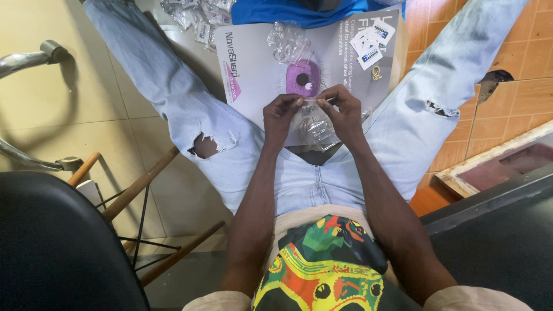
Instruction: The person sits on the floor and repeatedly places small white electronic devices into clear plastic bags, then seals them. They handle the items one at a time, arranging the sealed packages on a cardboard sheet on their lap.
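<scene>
My left hand [280,117] and my right hand [344,112] are both pinched on a small clear plastic bag [315,122] held between them over my lap. Just beyond my fingertips a small purple fuzzy piece [303,78] with a dark hole lies on a flat grey printed board [253,75] that rests across my thighs. An empty crumpled clear bag [287,41] lies on the board above the purple piece. Small white and blue packets [371,43] and a little yellow loop [376,72] sit at the board's upper right.
A pile of small clear packets [196,14] lies on the floor at upper left, next to a blue cloth [276,11]. A black chair [57,242] with wooden legs stands at lower left. A dark counter edge [495,230] and wooden frame [489,167] are at right.
</scene>
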